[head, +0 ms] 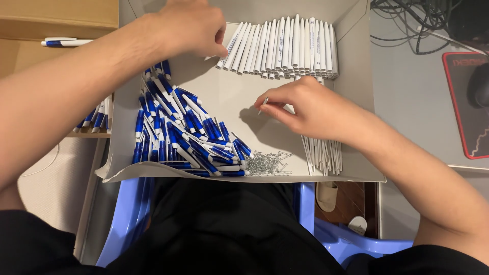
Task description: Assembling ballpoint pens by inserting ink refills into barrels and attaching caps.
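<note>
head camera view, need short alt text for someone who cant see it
Seen from above, a person's left hand reaches a row of white pen barrels in a grey cardboard tray, while the right hand pinches a thin ink refill. Blue-and-white pen parts, small metal springs and more refills lie in the tray.

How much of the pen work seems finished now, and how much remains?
Done, by the look of it: a neat row of white plastic pen barrels at the tray's far side. In hand: the right hand pinches a thin refill, and the left hand touches the row's end. Left: a big heap of blue-and-white pen pieces, a small pile of metal springs and a bundle of white refills.
</note>
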